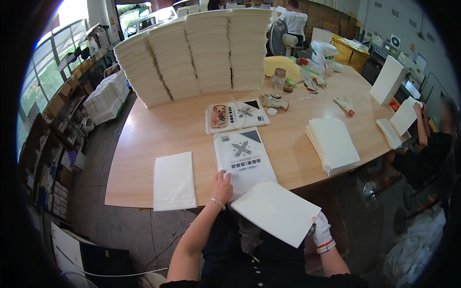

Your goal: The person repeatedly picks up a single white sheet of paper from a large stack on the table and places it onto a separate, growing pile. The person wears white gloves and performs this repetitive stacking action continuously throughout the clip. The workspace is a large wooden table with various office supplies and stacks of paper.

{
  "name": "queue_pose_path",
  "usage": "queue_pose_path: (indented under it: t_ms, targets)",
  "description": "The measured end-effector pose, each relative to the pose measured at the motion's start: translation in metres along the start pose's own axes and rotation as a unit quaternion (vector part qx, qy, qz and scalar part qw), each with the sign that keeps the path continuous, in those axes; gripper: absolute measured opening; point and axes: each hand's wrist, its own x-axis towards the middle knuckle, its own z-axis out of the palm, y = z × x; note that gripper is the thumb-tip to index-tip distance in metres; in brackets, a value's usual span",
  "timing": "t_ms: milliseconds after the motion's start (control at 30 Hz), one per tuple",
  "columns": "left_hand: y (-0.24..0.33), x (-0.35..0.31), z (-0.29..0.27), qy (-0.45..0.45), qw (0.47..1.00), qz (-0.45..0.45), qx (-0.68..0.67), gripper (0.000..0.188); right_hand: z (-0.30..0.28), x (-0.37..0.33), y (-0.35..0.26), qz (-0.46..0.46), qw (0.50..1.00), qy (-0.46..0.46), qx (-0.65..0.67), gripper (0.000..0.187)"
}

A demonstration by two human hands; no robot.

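Observation:
My left hand [222, 188] is bare, a bracelet at its wrist. Its fingertips, slightly apart, rest on a clear plastic bag with dark printing [247, 158], lying flat at the table's front edge. My right hand [322, 232], in a white glove, grips the lower right corner of a stack of white paper [276, 211]. Held at a tilt over my lap, this stack has its upper left part by the bag's near end. Some of the gloved fingers are hidden by the paper.
Tall paper stacks [201, 53] line the table's far left. A flat white packet [174, 180] overhangs the front edge at left. A fanned paper pile [333, 146] lies right. Behind the bag are a patterned tin [219, 116] and jar [278, 82]. A co-worker [422, 144] handles paper at right.

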Motion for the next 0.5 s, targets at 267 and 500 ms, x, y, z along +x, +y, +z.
queue_pose_path:
  t_ms: [267, 500]
  targets:
    - [0.002, 0.004, -0.019, -0.227, 0.778, -0.308, -0.498, 0.027, 0.021, -0.022, -0.007, 0.083, 0.994, 0.019, 0.070, 0.027]
    - [0.061, -0.028, -0.017, -0.084, 0.812, -0.294, -0.496, 0.042, 0.033, -0.036, -0.009, 0.091, 0.990, 0.033, 0.101, 0.024]
